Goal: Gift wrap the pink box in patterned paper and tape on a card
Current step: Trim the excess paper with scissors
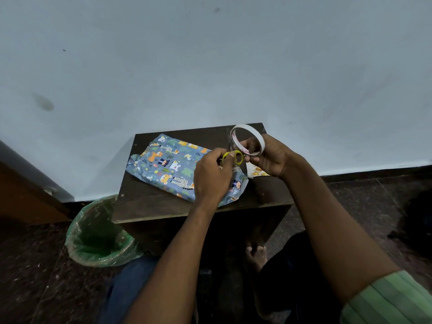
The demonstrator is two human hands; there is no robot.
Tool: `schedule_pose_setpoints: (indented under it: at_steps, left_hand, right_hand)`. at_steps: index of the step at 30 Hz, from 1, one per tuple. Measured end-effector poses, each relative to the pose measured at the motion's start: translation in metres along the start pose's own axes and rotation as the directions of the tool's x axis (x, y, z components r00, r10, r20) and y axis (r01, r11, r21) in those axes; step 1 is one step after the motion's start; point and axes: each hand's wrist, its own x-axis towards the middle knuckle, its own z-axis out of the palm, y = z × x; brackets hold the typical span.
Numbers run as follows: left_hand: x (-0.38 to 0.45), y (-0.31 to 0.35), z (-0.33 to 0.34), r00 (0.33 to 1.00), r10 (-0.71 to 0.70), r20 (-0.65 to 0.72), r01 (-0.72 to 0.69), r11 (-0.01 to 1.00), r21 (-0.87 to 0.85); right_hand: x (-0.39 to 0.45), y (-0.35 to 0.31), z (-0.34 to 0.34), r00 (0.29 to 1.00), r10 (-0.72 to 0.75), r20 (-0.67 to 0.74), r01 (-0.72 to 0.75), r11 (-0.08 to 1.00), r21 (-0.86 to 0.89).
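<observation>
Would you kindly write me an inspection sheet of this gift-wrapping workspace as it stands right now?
Surface: small dark wooden table against a pale blue wall.
Job's things: box wrapped in blue animal-patterned paper lies on the table; cream card beside it, partly hidden.
Clutter: nothing seen.
Grippers: left hand grips yellow-handled scissors; right hand holds a white tape roll above the table.
Cables: nothing seen.
Surroundings: green bin with clear liner on the dark speckled floor, left of the table.
</observation>
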Motion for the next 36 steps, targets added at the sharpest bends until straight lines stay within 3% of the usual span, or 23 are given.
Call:
schedule_pose_setpoints:
  at_steps: [4, 9, 14, 19, 24, 28, 31, 33, 36]
  left_hand:
    - [0.001, -0.001, -0.008, 0.999, -0.021, -0.037, 0.025, 0.994, 0.107]
    - [0.003, -0.003, -0.011, 0.986, -0.156, -0.057, 0.162, 0.978, 0.132]
    - [0.003, -0.002, -0.015, 0.986, -0.155, -0.058, 0.161, 0.98, 0.115]
    - [0.003, -0.008, -0.017, 0.99, -0.139, -0.023, 0.141, 0.987, 0.079]
    - [0.001, -0.009, -0.018, 0.993, -0.122, 0.005, 0.122, 0.992, -0.024]
    - [0.0, -0.004, -0.019, 0.999, -0.048, 0.022, 0.05, 0.995, -0.09]
    - [-0.002, -0.004, -0.018, 0.998, 0.017, 0.052, -0.011, 0.993, -0.113]
    - [-0.005, -0.002, -0.018, 0.996, 0.024, 0.084, -0.011, 0.988, -0.152]
    - [-0.008, 0.001, -0.021, 0.996, 0.038, 0.079, -0.03, 0.994, -0.106]
  right_hand:
    - [0.01, 0.001, -0.009, 0.992, -0.022, -0.122, 0.025, 0.999, 0.022]
    - [0.018, 0.001, -0.014, 0.955, -0.059, -0.29, 0.077, 0.996, 0.048]
    - [0.026, 0.012, -0.016, 0.817, -0.218, -0.535, 0.024, 0.938, -0.346]
    - [0.034, 0.024, -0.011, 0.733, -0.46, -0.501, -0.031, 0.714, -0.7]
    - [0.044, 0.032, -0.012, 0.715, -0.481, -0.507, -0.114, 0.635, -0.764]
    - [0.038, 0.034, -0.013, 0.673, -0.586, -0.451, -0.116, 0.519, -0.847]
    - [0.019, 0.034, -0.003, 0.7, -0.591, -0.401, 0.061, 0.609, -0.791]
    - [-0.002, 0.035, 0.013, 0.806, -0.47, -0.36, 0.209, 0.795, -0.57]
    - [-0.035, 0.038, 0.035, 0.924, -0.272, -0.268, 0.211, 0.949, -0.235]
